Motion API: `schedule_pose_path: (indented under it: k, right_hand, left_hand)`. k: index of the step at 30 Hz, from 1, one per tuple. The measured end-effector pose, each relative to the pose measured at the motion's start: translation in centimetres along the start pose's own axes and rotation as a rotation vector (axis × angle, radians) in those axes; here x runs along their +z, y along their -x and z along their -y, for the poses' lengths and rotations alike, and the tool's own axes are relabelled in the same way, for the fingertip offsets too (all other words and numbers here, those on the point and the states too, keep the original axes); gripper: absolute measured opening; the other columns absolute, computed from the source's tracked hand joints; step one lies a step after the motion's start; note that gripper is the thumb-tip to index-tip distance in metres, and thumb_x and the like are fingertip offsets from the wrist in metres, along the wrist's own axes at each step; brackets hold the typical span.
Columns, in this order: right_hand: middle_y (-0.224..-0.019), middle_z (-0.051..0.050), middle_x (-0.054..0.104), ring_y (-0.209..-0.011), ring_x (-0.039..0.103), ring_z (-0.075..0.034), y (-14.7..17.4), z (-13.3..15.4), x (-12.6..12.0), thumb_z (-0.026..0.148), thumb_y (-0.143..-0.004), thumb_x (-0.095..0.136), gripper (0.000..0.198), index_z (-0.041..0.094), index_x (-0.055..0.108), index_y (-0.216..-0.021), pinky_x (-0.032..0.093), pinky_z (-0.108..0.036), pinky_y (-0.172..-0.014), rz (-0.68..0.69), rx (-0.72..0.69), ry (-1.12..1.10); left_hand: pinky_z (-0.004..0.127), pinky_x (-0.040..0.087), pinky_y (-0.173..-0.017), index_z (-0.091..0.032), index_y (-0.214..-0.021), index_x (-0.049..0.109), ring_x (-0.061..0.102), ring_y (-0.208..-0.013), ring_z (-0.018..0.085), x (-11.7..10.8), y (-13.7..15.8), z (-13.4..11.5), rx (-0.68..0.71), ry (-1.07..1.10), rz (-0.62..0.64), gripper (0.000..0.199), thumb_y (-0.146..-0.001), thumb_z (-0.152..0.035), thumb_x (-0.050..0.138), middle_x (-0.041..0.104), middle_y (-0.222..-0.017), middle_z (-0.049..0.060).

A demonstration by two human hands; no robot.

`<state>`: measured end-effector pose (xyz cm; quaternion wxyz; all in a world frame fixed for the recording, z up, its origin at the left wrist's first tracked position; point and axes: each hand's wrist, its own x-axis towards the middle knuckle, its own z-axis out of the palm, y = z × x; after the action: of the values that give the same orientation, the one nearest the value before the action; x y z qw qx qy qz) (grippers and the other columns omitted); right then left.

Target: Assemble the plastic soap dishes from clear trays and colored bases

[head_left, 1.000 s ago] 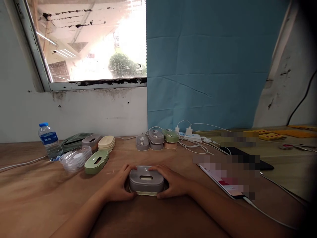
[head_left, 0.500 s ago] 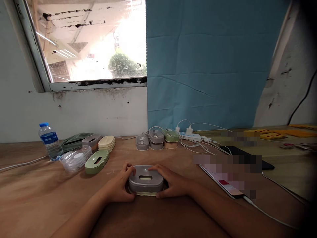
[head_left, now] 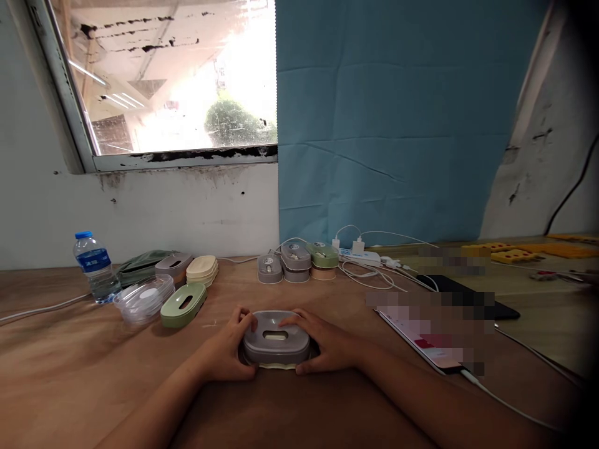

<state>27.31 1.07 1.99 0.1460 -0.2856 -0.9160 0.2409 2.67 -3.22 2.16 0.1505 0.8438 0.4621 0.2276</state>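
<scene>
Snugly in the grip of left hand (head_left: 229, 351) and right hand (head_left: 326, 344), a glossy, slotted, oval grey cover (head_left: 276, 347)

A box (head_left: 277, 357) is sitting on the bench (head_left: 93, 393) at the lower centre of the frame, between the left hand (head_left: 228, 350) and the right hand (head_left: 330, 345). At middle left, a bottle (head_left: 96, 268) is standing beside a pouch (head_left: 143, 265). Behind the box, a row of cases (head_left: 296, 257) is standing near the wall (head_left: 196, 215). A phone (head_left: 437, 357) is lying at the lower right.
</scene>
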Motion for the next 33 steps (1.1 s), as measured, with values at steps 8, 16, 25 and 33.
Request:
schedule_pose_path:
  k: [8,16,25,33]
  right_hand:
    - [-0.122,-0.006,0.035,-0.113,0.035,-0.027,0.1,0.0,-0.1,0.051,-0.056,0.067,0.079,0.029,0.035,-0.124,0.031,-0.038,-0.095,0.014,-0.004,0.015]
    - [-0.125,-0.006,0.032,-0.116,0.032,-0.029,0.2,0.4,-0.4,0.051,-0.056,0.067,0.083,0.032,0.030,-0.127,0.029,-0.042,-0.095,0.080,0.019,0.041]
    - [-0.126,-0.007,0.035,-0.116,0.032,-0.030,0.0,0.6,-0.3,0.053,-0.057,0.065,0.087,0.029,0.025,-0.131,0.027,-0.042,-0.096,0.057,0.022,0.060]
    - [-0.127,-0.007,0.035,-0.116,0.032,-0.030,0.1,0.4,-0.2,0.049,-0.059,0.065,0.085,0.029,0.025,-0.131,0.028,-0.042,-0.095,0.051,0.025,0.059]
  left_hand:
    - [0.027,0.041,-0.078,-0.022,-0.097,0.040,0.045,-0.089,0.017,0.0,0.1,0.1,0.008,0.026,0.029,0.046,-0.055,-0.022,0.059,0.034,-0.105,0.004]
    - [0.031,0.040,-0.082,-0.023,-0.104,0.040,0.045,-0.093,0.019,-0.6,0.2,0.9,0.006,0.071,0.112,0.053,-0.059,-0.040,0.064,0.035,-0.109,0.004]
    - [0.033,0.035,-0.087,-0.023,-0.109,0.041,0.042,-0.101,0.021,-0.7,0.1,1.8,0.037,0.032,0.016,0.038,-0.077,-0.044,0.045,0.045,-0.109,0.005]
    - [0.038,0.023,-0.093,-0.019,-0.099,0.044,0.043,-0.103,0.024,-5.4,0.7,6.9,-0.236,-0.496,-0.843,0.024,-0.078,-0.026,0.039,0.052,-0.102,0.009]
